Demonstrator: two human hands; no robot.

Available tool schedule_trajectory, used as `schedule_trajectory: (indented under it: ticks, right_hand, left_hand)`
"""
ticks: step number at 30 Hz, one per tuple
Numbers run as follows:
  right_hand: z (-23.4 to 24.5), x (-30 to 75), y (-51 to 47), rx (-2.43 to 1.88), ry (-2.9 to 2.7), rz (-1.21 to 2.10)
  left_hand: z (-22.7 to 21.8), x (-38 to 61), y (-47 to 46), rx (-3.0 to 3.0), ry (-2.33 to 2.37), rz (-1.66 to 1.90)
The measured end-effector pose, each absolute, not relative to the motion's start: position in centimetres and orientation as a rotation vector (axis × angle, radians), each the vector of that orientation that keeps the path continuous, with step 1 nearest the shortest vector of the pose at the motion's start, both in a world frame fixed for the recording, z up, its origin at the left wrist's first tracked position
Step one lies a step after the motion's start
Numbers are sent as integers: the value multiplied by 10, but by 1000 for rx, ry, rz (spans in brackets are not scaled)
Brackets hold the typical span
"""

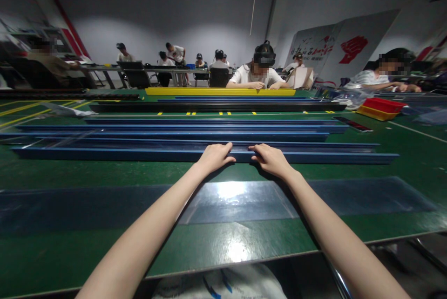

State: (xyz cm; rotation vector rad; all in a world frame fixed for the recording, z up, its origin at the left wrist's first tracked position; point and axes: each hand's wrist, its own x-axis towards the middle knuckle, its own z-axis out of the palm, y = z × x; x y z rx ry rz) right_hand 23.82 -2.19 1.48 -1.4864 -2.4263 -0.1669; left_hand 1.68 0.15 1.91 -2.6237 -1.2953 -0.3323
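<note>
A long blue channel-shaped strip (pixel 139 155) lies crosswise on the green table in front of me. My left hand (pixel 217 155) grips its near wall around the middle, thumb on the near side and fingers over the top edge. A short way to the right, my right hand (pixel 269 157) holds the same wall in the same manner. Between my forearms, a clear plastic sleeve (pixel 237 201) lies flat along the table, shining under the lamp. More blue strips (pixel 216 128) are set out parallel behind the one I hold.
Farther back lie a black strip (pixel 223 107) and a yellow strip (pixel 216 91), with a person (pixel 258 75) seated behind them. A phone (pixel 352 124) and a red and yellow bin (pixel 380 109) are at right. The green table's (pixel 195 261) near edge is close to my body.
</note>
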Motion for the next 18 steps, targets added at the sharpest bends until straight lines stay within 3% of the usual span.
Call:
schedule_trajectory:
  ticks: [18]
  right_hand:
    - [14,237,-22,-1402,-2457,-213]
  left_hand:
    - [12,15,4,-2595,-1235,-375]
